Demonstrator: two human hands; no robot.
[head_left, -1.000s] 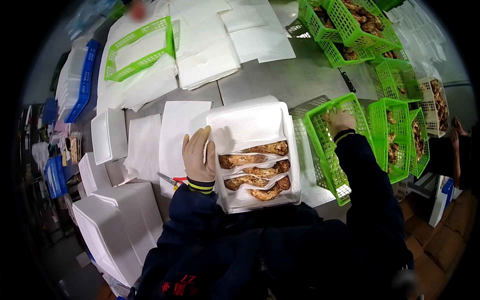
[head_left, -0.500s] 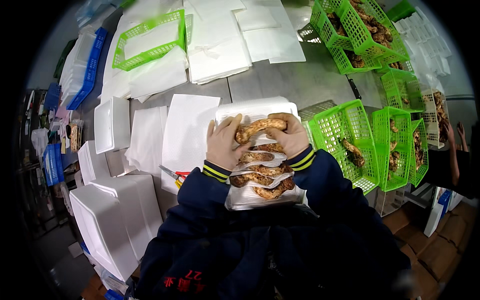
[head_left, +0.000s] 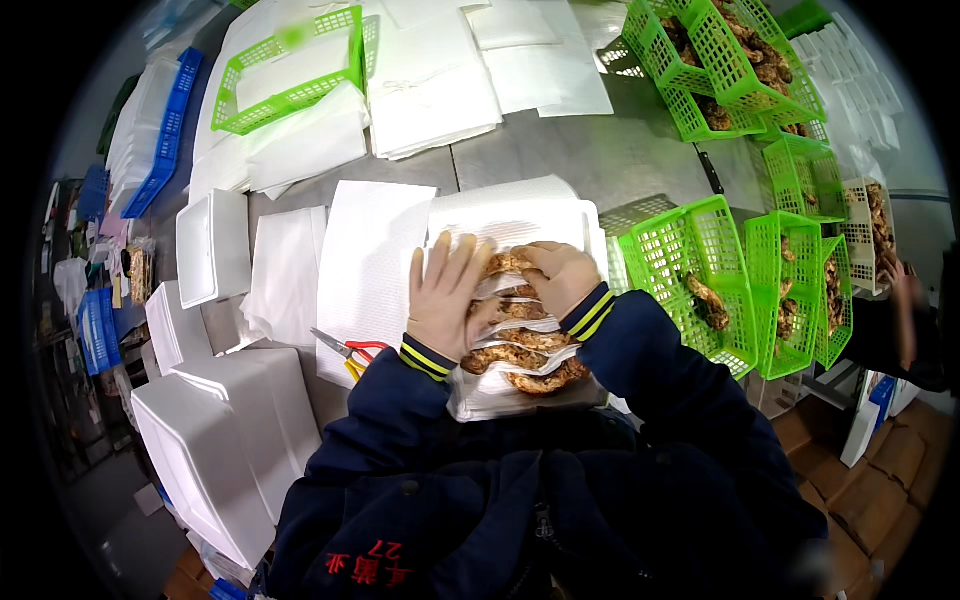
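Before me lies a white foam box (head_left: 590,222) lined with white paper. Inside it, several brown, knobbly mushrooms (head_left: 548,379) lie in rows with folds of white paper between them. The farthest mushroom (head_left: 508,264) lies crosswise in the box, its right end under the curled fingers of my gloved right hand (head_left: 566,277). My gloved left hand (head_left: 442,298) is flat along the box's left side, fingers spread and nothing gripped, with its thumb side over the left ends of the mushrooms. The right thumb is mostly hidden.
Red-and-yellow-handled scissors (head_left: 350,352) lie left of the box, beside white paper sheets (head_left: 375,250). White foam boxes (head_left: 245,430) stand farther left. On the right are green baskets (head_left: 680,250) with mushrooms, a black-handled knife (head_left: 709,172) and another person's arm (head_left: 906,320).
The mushroom held up between both hands has come down into the far end of the box. My left hand has let go of it and spread its fingers; the right stays on it.
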